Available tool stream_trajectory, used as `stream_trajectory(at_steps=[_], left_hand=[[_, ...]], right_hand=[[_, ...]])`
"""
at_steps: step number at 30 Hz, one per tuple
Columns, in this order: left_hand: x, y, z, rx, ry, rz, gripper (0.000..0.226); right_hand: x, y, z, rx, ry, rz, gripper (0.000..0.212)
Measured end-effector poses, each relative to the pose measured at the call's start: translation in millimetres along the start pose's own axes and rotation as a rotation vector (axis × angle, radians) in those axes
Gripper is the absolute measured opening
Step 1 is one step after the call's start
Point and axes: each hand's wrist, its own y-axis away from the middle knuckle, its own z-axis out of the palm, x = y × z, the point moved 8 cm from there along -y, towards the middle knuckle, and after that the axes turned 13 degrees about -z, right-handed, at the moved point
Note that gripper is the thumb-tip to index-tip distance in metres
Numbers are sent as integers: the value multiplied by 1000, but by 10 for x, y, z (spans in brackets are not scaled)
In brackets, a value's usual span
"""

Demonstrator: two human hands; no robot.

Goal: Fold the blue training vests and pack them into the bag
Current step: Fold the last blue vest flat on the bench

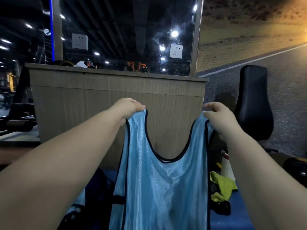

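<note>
A light blue training vest (159,188) with black trim hangs spread out in front of me, neck opening facing up. My left hand (129,107) pinches its left shoulder strap and my right hand (219,117) pinches the right strap, both raised at the same height. Another bit of blue vest (78,202) shows at the lower left beside my forearm. A dark bag (98,185) lies low behind the held vest, mostly hidden.
A wooden counter (116,90) with a mirror panel stands straight ahead. A black padded seat (252,103) is at the right. A yellow-green vest (222,186) and a white cone (226,166) lie on a blue mat (240,213) at the lower right.
</note>
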Motion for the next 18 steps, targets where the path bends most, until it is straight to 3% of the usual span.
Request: stream_trajectory(at_steps=[3,8,12,18], left_hand=[[10,49,183,-47,70,-38,8],[96,193,559,-160,160,-23,23],[111,302,714,-210,198,-16,14],[114,367,697,-310,323,-56,31]], right_hand=[[-131,107,223,-85,-48,-25,23],[-365,263,629,-216,-97,-84,24],[-421,368,841,-244,-234,-54,29],[-389,375,934,-302,-459,75,33]])
